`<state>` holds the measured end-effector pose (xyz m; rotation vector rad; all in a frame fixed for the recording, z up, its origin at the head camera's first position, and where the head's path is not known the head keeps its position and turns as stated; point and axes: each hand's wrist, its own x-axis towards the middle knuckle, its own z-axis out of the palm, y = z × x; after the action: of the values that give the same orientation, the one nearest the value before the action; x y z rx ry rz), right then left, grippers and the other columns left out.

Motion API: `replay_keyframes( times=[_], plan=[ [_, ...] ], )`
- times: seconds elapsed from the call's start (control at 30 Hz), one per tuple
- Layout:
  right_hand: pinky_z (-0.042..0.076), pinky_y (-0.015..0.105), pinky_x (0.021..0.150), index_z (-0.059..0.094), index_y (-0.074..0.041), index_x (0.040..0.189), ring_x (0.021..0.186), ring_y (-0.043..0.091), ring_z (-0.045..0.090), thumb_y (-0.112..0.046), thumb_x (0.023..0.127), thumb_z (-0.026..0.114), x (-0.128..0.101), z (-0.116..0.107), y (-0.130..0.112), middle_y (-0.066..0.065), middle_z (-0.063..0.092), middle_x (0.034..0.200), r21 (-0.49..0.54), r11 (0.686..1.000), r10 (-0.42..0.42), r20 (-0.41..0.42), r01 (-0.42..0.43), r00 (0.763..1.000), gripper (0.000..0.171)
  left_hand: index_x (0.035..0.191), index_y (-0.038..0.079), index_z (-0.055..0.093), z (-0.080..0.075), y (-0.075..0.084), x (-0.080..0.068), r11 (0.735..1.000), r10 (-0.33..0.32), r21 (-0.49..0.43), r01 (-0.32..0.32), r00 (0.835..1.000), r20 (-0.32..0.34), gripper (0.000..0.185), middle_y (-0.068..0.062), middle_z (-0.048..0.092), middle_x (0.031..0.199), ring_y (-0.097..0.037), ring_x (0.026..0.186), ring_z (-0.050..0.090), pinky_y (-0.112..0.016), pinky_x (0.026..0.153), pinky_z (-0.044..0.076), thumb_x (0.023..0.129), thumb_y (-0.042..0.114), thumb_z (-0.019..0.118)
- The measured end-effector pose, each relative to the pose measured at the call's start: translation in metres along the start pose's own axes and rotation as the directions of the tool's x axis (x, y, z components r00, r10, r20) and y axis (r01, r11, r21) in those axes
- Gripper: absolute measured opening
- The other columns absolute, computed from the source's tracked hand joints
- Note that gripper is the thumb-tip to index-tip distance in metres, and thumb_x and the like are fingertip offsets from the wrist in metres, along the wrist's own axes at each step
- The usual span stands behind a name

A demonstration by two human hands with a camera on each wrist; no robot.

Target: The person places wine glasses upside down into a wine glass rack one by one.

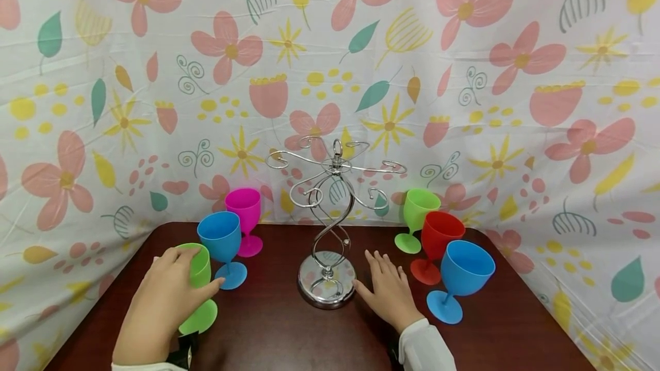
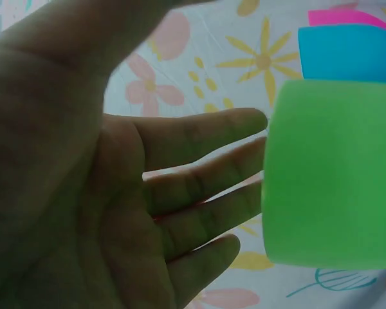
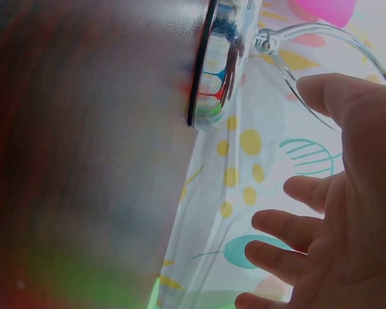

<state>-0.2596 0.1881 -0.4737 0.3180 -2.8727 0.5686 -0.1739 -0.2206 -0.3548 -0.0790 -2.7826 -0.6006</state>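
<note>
At the left front of the table stands a light green plastic goblet [image 1: 203, 271], partly hidden by my left hand [image 1: 164, 299]. In the left wrist view, that hand's fingers [image 2: 196, 138] are extended and spread beside the green cup [image 2: 331, 174]; whether the fingertips touch it I cannot tell. A silver wire goblet stand with curled arms and a round mirrored base [image 1: 309, 288] stands in the middle. My right hand [image 1: 389, 292] is beside that base, fingers extended and holding nothing. The right wrist view shows its thumb [image 3: 321, 93] near the stand's wire loop [image 3: 309, 29].
Behind the left green goblet stand a blue goblet [image 1: 220, 239] and a magenta one [image 1: 244, 210]. Along the right side are a green goblet [image 1: 419, 210], a red one [image 1: 440, 233] and a blue one [image 1: 464, 271]. A flowered cloth [image 1: 330, 50] hangs behind the dark brown table [image 1: 278, 325].
</note>
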Motion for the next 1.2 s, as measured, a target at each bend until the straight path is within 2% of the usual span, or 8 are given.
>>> replay_keyframes(
  times=[0.13,0.27,0.33,0.4,0.5,0.63,0.9,1.2],
  plan=[
    [0.028,0.08,0.124,0.05,-0.002,0.165,0.158,0.052,0.039,-0.042,0.104,0.077,0.0,-0.001,0.0,0.029,0.048,0.168,0.0,1.0,0.002,0.001,-0.002,1.0,0.078,0.128,-0.014,0.072,0.001,-0.005,0.003,1.0,-0.002,-0.012,0.003,0.999,0.039,0.056,-0.038,0.065,0.132,-0.06,0.131,0.057,-0.076,0.111,0.047,0.092,0.025,0.091],
    [0.028,0.079,0.124,0.05,-0.002,0.165,0.158,0.052,0.039,-0.042,0.104,0.077,0.0,-0.001,0.0,0.029,0.048,0.168,-0.002,1.0,0.005,0.006,-0.005,1.0,0.078,0.103,-0.002,0.08,0.002,-0.006,0.004,1.0,-0.002,-0.026,0.004,0.998,0.07,0.019,-0.022,0.07,0.102,-0.043,0.101,0.067,-0.061,0.088,0.061,0.096,0.015,0.086],
    [0.028,0.079,0.124,0.05,-0.001,0.165,0.158,0.052,0.039,-0.042,0.104,0.077,0.0,-0.001,0.0,0.029,0.048,0.168,-0.003,1.0,0.007,0.007,-0.007,1.0,0.078,0.09,0.007,0.078,0.001,-0.006,0.004,1.0,-0.004,-0.031,0.006,0.997,0.075,0.01,-0.009,0.063,0.087,-0.031,0.086,0.062,-0.05,0.075,0.058,0.098,0.013,0.083],
    [0.028,0.079,0.124,0.05,-0.001,0.165,0.158,0.052,0.039,-0.042,0.104,0.077,0.0,-0.001,0.0,0.029,0.048,0.167,-0.005,1.0,0.009,0.007,-0.009,1.0,0.078,0.084,0.014,0.072,0.001,-0.006,0.003,0.999,-0.012,-0.034,0.014,0.998,0.069,0.017,-0.002,0.056,0.08,-0.025,0.08,0.055,-0.044,0.069,0.05,0.099,0.013,0.08],
    [0.028,0.08,0.124,0.05,-0.001,0.165,0.158,0.052,0.039,-0.042,0.104,0.077,0.0,-0.001,0.0,0.029,0.048,0.167,-0.004,1.0,0.008,0.006,-0.008,1.0,0.078,0.096,0.008,0.079,-0.001,-0.006,0.002,1.0,-0.006,-0.015,0.007,0.999,0.052,0.006,-0.006,0.065,0.086,-0.029,0.084,0.062,-0.05,0.073,0.057,0.099,0.012,0.081],
    [0.029,0.079,0.124,0.05,-0.001,0.165,0.158,0.052,0.04,-0.041,0.104,0.077,0.0,-0.001,0.0,0.029,0.048,0.167,0.002,1.0,0.007,0.003,-0.007,1.0,0.078,0.114,-0.004,0.081,-0.002,-0.006,0.002,0.999,0.043,-0.009,-0.043,0.999,0.004,0.021,-0.018,0.076,0.109,-0.041,0.103,0.071,-0.063,0.09,0.061,0.097,0.008,0.083],
    [0.031,0.077,0.124,0.047,0.002,0.165,0.156,0.053,0.043,-0.037,0.105,0.077,0.001,0.002,-0.001,0.031,0.049,0.166,0.088,0.996,0.006,-0.004,-0.006,1.0,0.078,0.114,-0.004,0.08,-0.008,0.001,-0.006,0.995,0.091,-0.041,-0.094,0.994,-0.061,0.02,-0.012,0.073,0.108,-0.034,0.101,0.069,-0.061,0.09,0.061,0.098,0.006,0.084],
    [0.033,0.076,0.124,0.049,0.002,0.163,0.154,0.053,0.045,-0.036,0.105,0.077,0.002,0.001,-0.002,0.031,0.051,0.164,0.079,0.997,-0.003,-0.029,0.006,1.0,0.075,0.115,0.002,0.082,-0.008,0.002,-0.013,0.978,0.133,-0.138,-0.155,0.979,-0.157,0.019,0.003,0.066,0.099,-0.013,0.085,0.06,-0.03,0.073,0.061,0.097,0.007,0.087]
  ],
)
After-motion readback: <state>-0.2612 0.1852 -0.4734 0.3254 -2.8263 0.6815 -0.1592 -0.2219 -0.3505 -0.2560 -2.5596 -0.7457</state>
